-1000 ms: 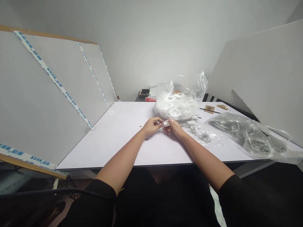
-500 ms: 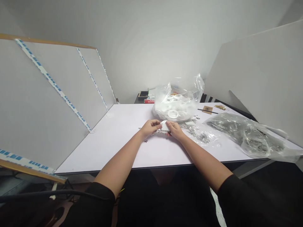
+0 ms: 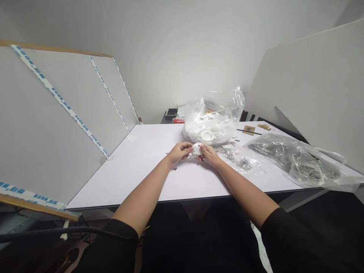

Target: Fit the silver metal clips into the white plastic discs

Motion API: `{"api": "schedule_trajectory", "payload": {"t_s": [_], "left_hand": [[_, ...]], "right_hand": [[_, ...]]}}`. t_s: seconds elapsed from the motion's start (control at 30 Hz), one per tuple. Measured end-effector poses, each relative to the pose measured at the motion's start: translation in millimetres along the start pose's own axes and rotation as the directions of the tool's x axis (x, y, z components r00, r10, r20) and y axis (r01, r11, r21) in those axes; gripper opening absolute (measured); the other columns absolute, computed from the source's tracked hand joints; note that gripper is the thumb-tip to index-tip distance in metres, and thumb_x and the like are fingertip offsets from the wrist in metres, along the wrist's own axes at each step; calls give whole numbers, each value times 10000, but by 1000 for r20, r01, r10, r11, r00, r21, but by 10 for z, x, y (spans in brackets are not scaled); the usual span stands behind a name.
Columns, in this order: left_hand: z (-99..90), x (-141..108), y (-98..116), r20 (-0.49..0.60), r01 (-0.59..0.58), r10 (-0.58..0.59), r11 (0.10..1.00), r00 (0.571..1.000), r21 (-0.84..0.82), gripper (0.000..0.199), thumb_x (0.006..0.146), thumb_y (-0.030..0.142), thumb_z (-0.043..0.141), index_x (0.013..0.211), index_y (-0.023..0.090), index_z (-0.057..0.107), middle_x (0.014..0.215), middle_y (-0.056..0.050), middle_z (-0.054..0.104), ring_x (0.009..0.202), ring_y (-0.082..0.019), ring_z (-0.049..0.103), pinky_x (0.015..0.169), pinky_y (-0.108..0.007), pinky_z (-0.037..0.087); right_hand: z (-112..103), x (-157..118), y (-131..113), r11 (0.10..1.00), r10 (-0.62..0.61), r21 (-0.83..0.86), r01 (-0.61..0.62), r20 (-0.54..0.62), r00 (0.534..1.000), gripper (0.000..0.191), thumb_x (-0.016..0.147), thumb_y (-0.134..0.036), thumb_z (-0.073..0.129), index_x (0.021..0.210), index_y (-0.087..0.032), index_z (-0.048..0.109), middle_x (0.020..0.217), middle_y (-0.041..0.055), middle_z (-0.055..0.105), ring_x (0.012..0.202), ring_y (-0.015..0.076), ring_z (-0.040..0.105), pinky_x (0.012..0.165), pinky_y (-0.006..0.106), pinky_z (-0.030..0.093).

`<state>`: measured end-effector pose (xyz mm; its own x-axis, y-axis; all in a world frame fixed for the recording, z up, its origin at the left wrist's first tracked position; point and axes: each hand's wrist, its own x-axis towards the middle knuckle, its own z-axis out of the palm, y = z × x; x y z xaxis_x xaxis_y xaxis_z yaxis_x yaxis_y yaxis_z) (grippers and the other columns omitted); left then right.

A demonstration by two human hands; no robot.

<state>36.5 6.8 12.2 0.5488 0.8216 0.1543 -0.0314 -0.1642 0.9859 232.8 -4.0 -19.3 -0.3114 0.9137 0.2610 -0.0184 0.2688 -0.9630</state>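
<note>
Between both hands, a little above the white table [image 3: 136, 163], is a small round white plastic disc [image 3: 196, 148]. My left hand [image 3: 181, 151] is closed, thumb and fingers pinching at the disc's left edge. Whether a tiny part sits in that pinch is too small to tell. My right hand [image 3: 208, 154] grips the disc from the right, thumb on its face and fingers underneath. Small dark metal pieces [image 3: 174, 168] lie scattered on the table below and beside my hands.
A clear bag of white round parts [image 3: 210, 131] stands just behind my hands. To the right lie a flat clear bag of small metal pieces [image 3: 241, 162] and a larger plastic bag [image 3: 295, 159]. A brown square [image 3: 249, 130] with a black stick is farther back. Panels flank the table.
The disc has tilted and turned slightly between my hands, and my right thumb has shifted on its face. The whole view has moved a little. The bags lie as before.
</note>
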Motion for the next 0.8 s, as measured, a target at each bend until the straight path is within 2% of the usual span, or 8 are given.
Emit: {"api": "schedule_trajectory", "payload": {"t_s": [0.23,0.33,0.63,0.8], "left_hand": [[5,-15,25,17,28,-29,998,999,56,721,637,673,854,1038,118,631,669,20,533,468,-41,338,447,-227,200],[2,-13,19,23,42,-43,997,999,61,741,620,663,866,1054,112,627,687,14,551,477,-42,345,454,-226,226],[-30,-9,-2,18,53,-55,996,998,68,707,625,653,859,1012,99,650,638,27,498,487,-56,360,462,-235,227],[-7,-27,33,-15,49,-48,994,999,98,653,590,626,869,906,96,658,626,29,499,503,-54,362,492,-233,249]], "right_hand": [[-12,11,27,1000,-10,14,10,3,1000,815,724,-952,561,1012,-190,537,674,44,596,519,172,554,446,294,390],[-11,13,35,1000,1,7,-1,5,1000,827,722,-953,560,1020,-182,541,668,43,589,520,180,561,438,296,392],[0,-2,0,999,20,25,-21,45,999,845,724,-952,553,1044,-170,549,656,38,591,508,177,558,423,291,405],[3,-4,6,1000,22,7,-22,39,999,803,734,-940,559,995,-181,556,656,42,602,503,177,567,411,290,401]]}}
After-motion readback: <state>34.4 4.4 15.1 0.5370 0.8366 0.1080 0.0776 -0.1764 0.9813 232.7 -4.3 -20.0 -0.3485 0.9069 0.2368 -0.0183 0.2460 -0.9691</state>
